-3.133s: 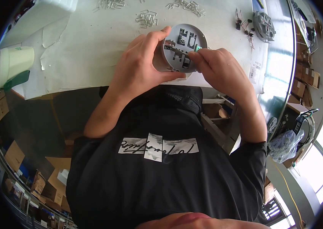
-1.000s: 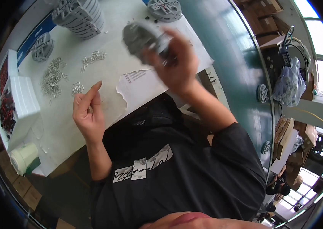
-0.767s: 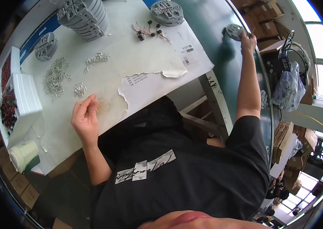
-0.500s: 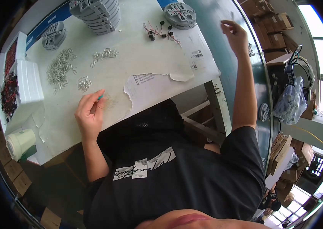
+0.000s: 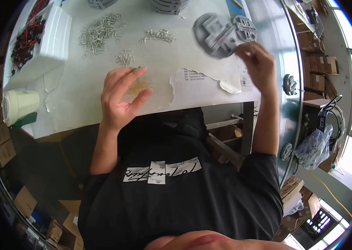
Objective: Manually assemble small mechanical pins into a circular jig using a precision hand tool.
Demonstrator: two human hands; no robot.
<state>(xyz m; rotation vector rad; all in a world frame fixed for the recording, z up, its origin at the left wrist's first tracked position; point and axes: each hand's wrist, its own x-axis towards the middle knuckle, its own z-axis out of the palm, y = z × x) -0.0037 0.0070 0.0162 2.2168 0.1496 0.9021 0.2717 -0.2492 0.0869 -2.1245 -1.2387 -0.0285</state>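
Your right hand (image 5: 260, 66), bare over the teal surface (image 5: 284, 54) half a second ago, now pinches the rim of a round grey plastic housing (image 5: 214, 36). That housing is tilted and motion-blurred above the white tabletop (image 5: 201, 93), in front of another grey housing (image 5: 246, 30). Your left hand (image 5: 121, 98), its thumb and fingers close together earlier, now has them spread apart, near a small pile of metal pins (image 5: 125, 57). You show teal at its fingertips; what that is, I cannot tell.
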